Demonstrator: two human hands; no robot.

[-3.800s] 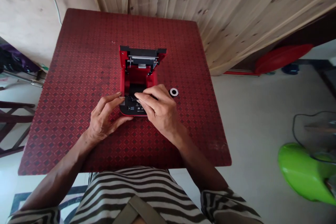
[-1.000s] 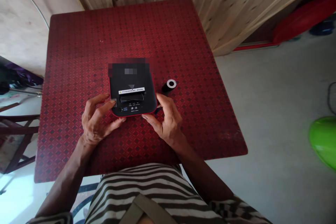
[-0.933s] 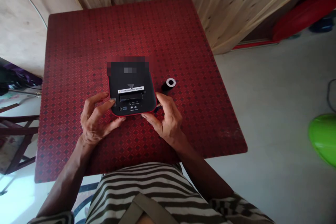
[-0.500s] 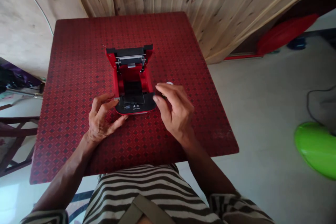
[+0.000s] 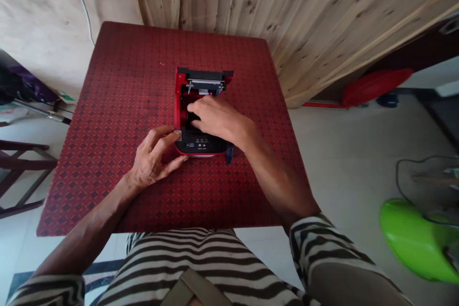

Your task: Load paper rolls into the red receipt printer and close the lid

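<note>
- Red/black printer (image 5: 202,142) on patterned red table (image 5: 118,76), lid (image 5: 205,75) up, btwn both hands.
- L hand (image 5: 152,155): thumb & fingers spread apart, index tip on grey tab (image 5: 179,132) at printer's L front corner, thumb tip down at front edge.
- R hand (image 5: 218,115): over from R side, fingertips inside open bay (image 5: 182,114). Index & thumb apart w/ black item (image 5: 191,117) btwn/under them; clamped or just touching, can't tell.
- Hidden: bay's R wall + most of its floor, under R hand. Black item mostly covered, shape unclear (only a dark patch visible by the thumb). Other R fingers hard to make out.
- Print on front panel: too small to read.
- Dk blue item (image 5: 229,154) by printer's R front corner, partly hidden, can't ID.
- Green plastic item (image 5: 416,241) on floor, cut off at R edge of view.
- Orientation: front panel toward wearer, print upright from this side. Lid near vertical at far end, underside facing wearer, metal bar (image 5: 206,81) running L-R across it.
- Printer base long axis: approx front-to-back, roughly square to table's near edge. Black item's axis: can't tell.
</note>
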